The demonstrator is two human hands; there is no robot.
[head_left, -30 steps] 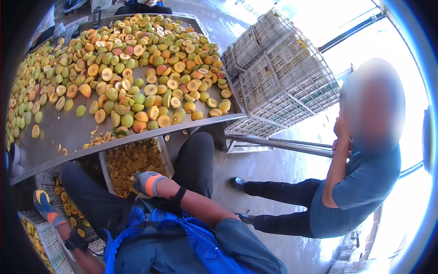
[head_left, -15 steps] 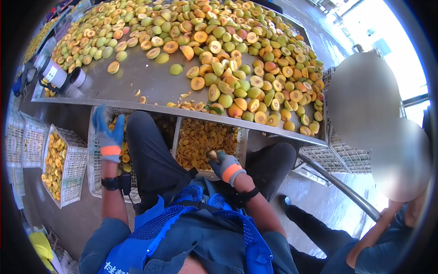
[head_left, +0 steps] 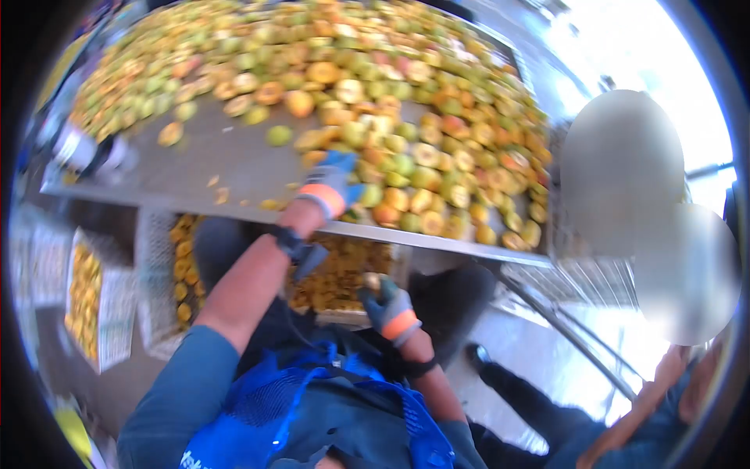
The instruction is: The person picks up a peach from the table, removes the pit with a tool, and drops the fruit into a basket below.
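Observation:
My left hand (head_left: pixel 332 181), in a grey and blue glove with an orange band, is over the near edge of the metal table (head_left: pixel 234 160). Its fingers are spread against the halved peach-like fruits (head_left: pixel 383 125), with the thumb apart; blur hides the exact contact. Below the table edge, my right hand (head_left: pixel 388 307), gloved alike, is closed around a small pale object (head_left: pixel 373 279) whose kind I cannot make out. Under that hand is a crate of yellow-orange fruit pieces (head_left: pixel 344 270), between my knees.
A white crate of yellow fruit halves (head_left: pixel 181 270) stands by my left leg, and another white crate (head_left: pixel 117 313) farther left. A pale cylindrical device (head_left: pixel 78 148) lies on the table's left end. At right, a person's arm (head_left: pixel 644 406) is close to a metal rail (head_left: pixel 578 336).
My left hand has moved from above the left crate up and right to the fruit on the table. My right hand stays low, a little farther down, still closed. The view has shifted slightly.

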